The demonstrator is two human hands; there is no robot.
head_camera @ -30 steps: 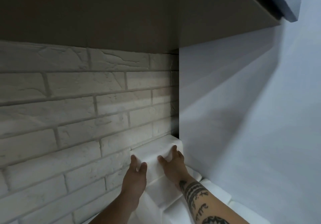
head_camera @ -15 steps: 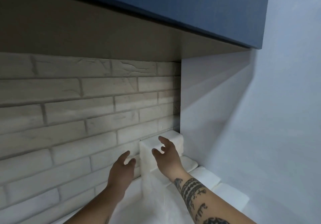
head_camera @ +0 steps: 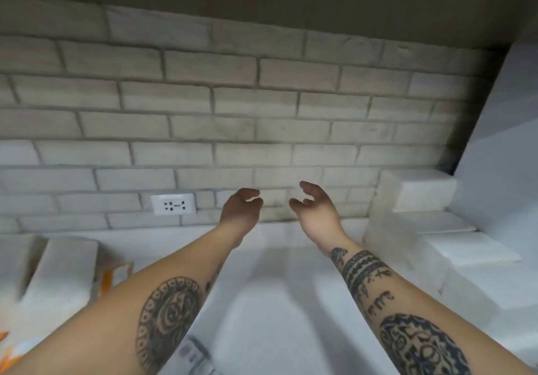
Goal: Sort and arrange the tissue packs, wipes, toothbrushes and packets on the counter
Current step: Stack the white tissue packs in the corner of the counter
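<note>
I have both hands raised over the bench [head_camera: 291, 302] with nothing in them: my left hand [head_camera: 241, 210] is loosely curled, fingers apart and gripping nothing, and my right hand [head_camera: 316, 208] is spread, palm turned inward toward the left. They hover close together, not touching, in front of the brick wall [head_camera: 233, 98]. To the right of my right hand sits the stack of white tissue packs [head_camera: 419, 191], stepped against the corner, the top one hard against the brick, I judge so the wall keeps the pile square. Down to the left of my left hand lie more white packs [head_camera: 58, 275] with an orange-printed packet [head_camera: 112, 277] beside them, apparently unsorted. A blurred packet [head_camera: 198, 351] lies under my left forearm; I cannot tell what it is. A wall socket [head_camera: 173, 204] sits left of my hands
</note>
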